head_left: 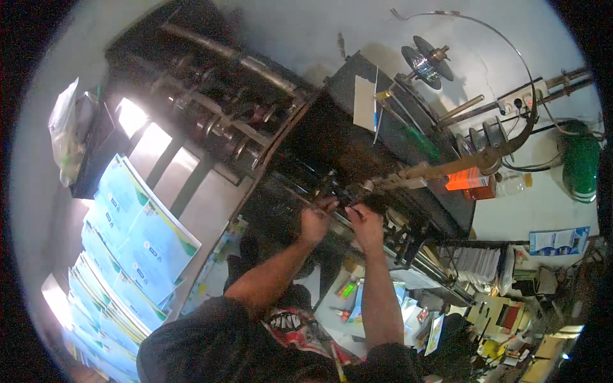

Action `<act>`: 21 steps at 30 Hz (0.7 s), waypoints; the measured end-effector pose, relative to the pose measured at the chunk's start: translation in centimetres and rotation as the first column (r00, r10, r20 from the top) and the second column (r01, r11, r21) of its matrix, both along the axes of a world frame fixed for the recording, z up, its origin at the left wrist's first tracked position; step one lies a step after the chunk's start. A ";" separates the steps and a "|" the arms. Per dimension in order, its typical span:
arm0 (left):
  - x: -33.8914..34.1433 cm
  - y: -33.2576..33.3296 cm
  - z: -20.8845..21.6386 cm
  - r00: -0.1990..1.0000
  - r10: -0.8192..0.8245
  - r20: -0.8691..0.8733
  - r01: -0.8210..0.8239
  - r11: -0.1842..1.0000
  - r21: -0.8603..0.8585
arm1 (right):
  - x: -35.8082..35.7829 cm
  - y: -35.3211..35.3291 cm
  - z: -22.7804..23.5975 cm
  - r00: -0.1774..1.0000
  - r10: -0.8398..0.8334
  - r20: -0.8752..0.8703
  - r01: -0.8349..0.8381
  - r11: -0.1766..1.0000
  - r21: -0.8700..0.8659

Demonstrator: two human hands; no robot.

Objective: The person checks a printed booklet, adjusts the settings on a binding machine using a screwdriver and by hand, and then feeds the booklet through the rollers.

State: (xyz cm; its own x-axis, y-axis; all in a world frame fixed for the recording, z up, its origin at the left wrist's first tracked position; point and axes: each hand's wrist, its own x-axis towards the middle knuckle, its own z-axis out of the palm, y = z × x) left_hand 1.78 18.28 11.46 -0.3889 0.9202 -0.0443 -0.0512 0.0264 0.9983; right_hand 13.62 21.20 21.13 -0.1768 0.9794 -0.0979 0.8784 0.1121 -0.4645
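Both hands meet at the dark head of a black metal machine (412, 169), close to each other. My left hand (315, 222) has its fingers bent and pressed together beside a small dark metal part (329, 185). To its right, my right hand (366, 225) is closed in a pinch, thumb against finger, next to the machine's rail. What either hand holds, if anything, is too small and dark to make out. A long brown metal arm (440, 167) reaches over the machine from the right, ending just above my right hand. A spool of wire (425, 62) is mounted at the machine's top.
Stacks of printed blue sheets (137, 233) stand at the left. Rollers of another machine (217, 108) fill the far left. Several thin discs (485, 136), an orange box (465, 179) and a green lamp shade (580, 163) are at the right. A cluttered table (332, 306) lies below my right forearm.
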 end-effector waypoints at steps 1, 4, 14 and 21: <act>0.1 0.0 -0.2 0.999 0.000 0.036 -0.001 1.000 0.029 | 0.0 0.2 -0.3 1.000 0.003 0.002 -0.003 1.000 0.000; 0.0 -0.3 0.2 0.999 -0.038 0.039 0.038 0.999 -0.012 | -0.2 0.7 -1.1 0.998 -0.014 -0.055 0.011 0.998 -0.062; -0.4 -0.6 0.7 0.994 -0.107 -0.024 0.108 0.994 0.019 | -1.8 0.4 -0.8 0.988 -0.029 -0.153 0.039 0.997 0.063; 0.2 -0.5 2.0 0.997 -0.067 -0.049 0.062 0.992 -0.108 | -1.6 0.5 -1.9 0.998 -0.061 -0.002 0.060 0.988 0.145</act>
